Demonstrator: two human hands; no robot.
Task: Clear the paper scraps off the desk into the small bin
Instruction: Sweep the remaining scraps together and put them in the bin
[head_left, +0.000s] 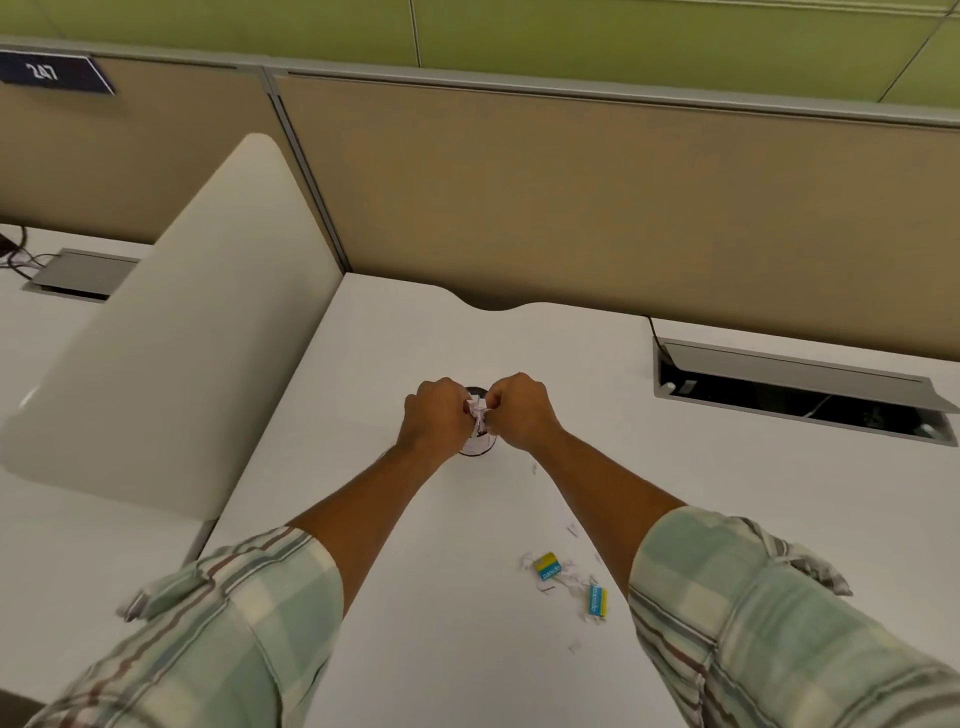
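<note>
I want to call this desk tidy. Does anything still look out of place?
Yes. Loose paper scraps lie scattered on the desk by the right forearm: white slivers and two yellow-and-blue pieces. The left hand and right hand pinch a crumpled wad over the small bin.

Single head-worn view, wide-angle, looking forward and down onto the desk from close above. The partition behind it fills the upper frame.
</note>
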